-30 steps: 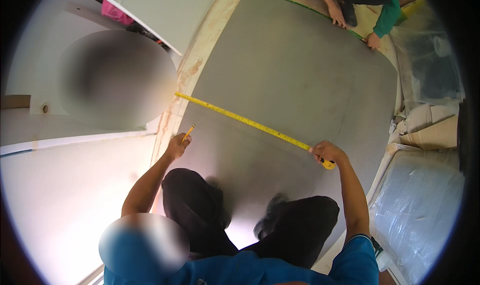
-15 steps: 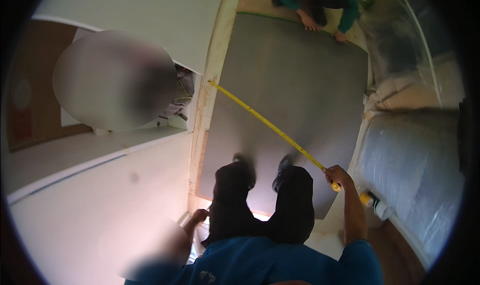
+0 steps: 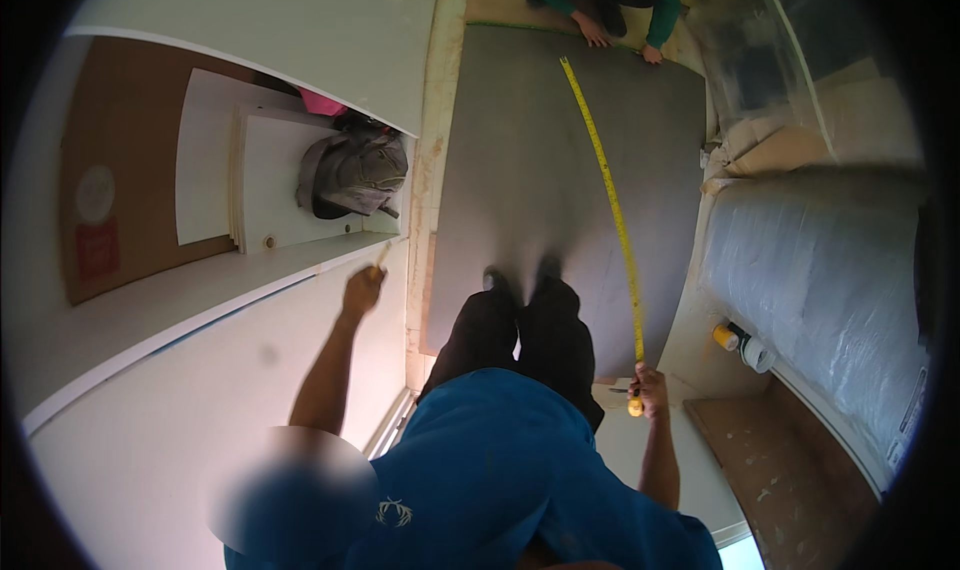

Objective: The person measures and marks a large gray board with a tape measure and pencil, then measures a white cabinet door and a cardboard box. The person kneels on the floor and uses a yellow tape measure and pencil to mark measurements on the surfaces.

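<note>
My right hand is closed round a tape measure beside my right leg. Its long yellow blade stretches away over the large grey sheet, the free end pointing toward the far edge. Off to the left, my left hand is raised by the white shelf edge, fingers closed on a thin, light stick that looks like a pencil. Both my feet stand on the grey sheet. At its far edge a person in green sleeves crouches, one hand and the other on the edge.
A grey backpack sits in the white cabinet at left, beside white and brown boards. Plastic-wrapped bulk lines the right side. Yellow and white containers stand near it, with a brown board closer to me.
The tape's free end has left the sheet's left edge and swung toward the far side. My left hand has risen from beside my leg to the shelf edge. My right hand has come closer to me.
</note>
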Action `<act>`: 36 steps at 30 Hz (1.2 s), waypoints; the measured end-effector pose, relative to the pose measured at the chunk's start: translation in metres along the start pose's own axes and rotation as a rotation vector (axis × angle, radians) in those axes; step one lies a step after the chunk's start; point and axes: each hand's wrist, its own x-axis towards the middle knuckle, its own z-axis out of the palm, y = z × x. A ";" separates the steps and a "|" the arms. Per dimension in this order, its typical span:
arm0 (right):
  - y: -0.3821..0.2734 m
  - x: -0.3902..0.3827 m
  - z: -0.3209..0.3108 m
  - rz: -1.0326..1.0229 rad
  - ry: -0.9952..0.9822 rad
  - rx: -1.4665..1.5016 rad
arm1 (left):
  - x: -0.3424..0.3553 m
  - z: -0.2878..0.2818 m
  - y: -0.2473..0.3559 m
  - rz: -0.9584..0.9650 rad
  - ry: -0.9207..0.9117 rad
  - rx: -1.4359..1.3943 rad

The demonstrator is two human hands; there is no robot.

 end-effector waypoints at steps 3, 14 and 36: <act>-0.004 -0.003 0.010 0.008 -0.036 0.032 | 0.055 -0.064 0.052 0.078 0.108 -0.010; -0.022 0.023 0.031 -0.073 -0.108 -0.027 | 0.110 -0.275 0.233 0.273 0.373 -0.023; -0.554 0.007 0.138 -0.714 0.354 -0.503 | 0.487 -0.182 0.220 0.309 0.451 -0.099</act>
